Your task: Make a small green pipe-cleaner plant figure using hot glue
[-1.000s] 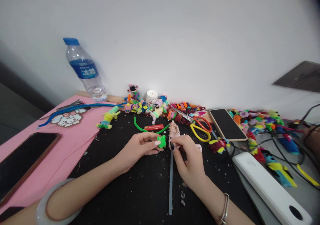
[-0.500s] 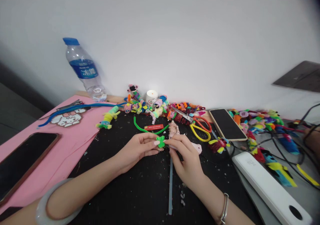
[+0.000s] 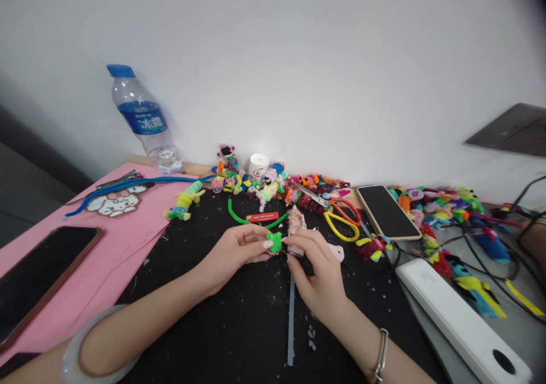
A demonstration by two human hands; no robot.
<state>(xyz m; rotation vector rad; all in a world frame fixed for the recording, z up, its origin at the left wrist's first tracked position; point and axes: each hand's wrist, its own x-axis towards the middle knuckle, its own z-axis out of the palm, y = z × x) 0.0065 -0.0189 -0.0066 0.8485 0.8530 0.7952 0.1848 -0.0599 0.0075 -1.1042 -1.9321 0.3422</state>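
My left hand (image 3: 241, 250) pinches a small bright green fuzzy pipe-cleaner piece (image 3: 275, 242) between thumb and fingers. Just to its right is my right hand (image 3: 318, 267), its thumb and index fingertips apart with nothing visible between them. Partly hidden behind that hand lies a pale pink glue gun (image 3: 296, 223), its front crusted and pointing away from me. A long translucent glue stick (image 3: 290, 327) extends from it towards me. Beyond my hands, a curved green pipe cleaner (image 3: 235, 215) lies beside a small red strip (image 3: 261, 217) with print on it.
Scissors (image 3: 343, 213) with red and yellow handles lie behind my right hand, near a phone (image 3: 390, 212). Several colourful pipe-cleaner figures line the wall. A water bottle (image 3: 143, 116) stands back left; another phone (image 3: 46, 281) rests on pink paper. At right are a white device (image 3: 460, 321) and black cables.
My right fingertips have come slightly away from the green piece and spread a little. The green piece has turned in my left fingers, which still hold it.
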